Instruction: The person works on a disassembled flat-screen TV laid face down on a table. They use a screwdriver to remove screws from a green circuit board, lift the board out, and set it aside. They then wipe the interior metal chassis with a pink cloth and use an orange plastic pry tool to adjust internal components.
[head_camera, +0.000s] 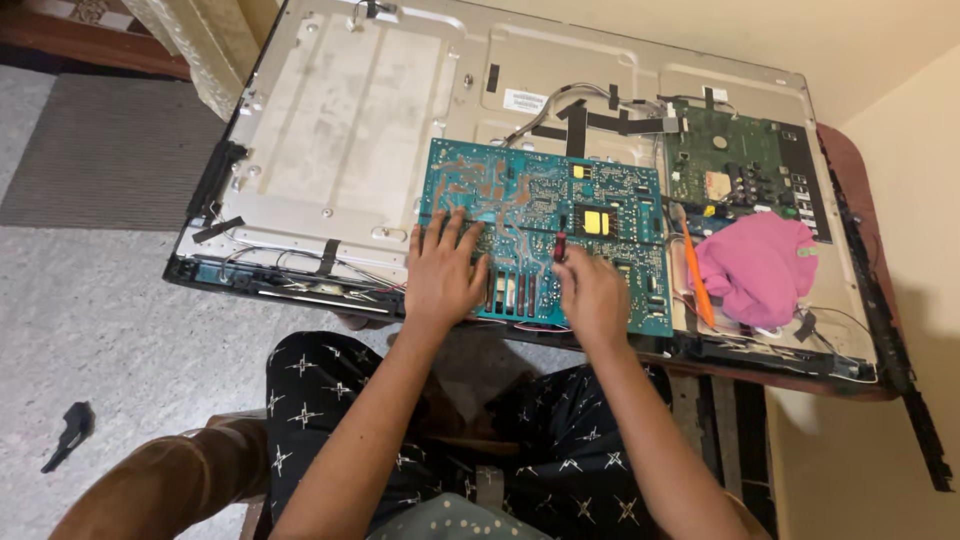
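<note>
We count two circuit boards on the grey metal back panel of the opened flat screen (350, 110): one large teal power board (590, 195) near the panel's front edge, and one smaller dark green board (725, 160) towards its right edge. We see one crumpled pink cloth (755, 265) and one long orange tool (696, 270) beside it. We count two bare hands, the left hand (443, 272) and the right hand (592, 295), and one small red-handled tool (560, 246). One black scrap (68, 432) lies on the floor.
</note>
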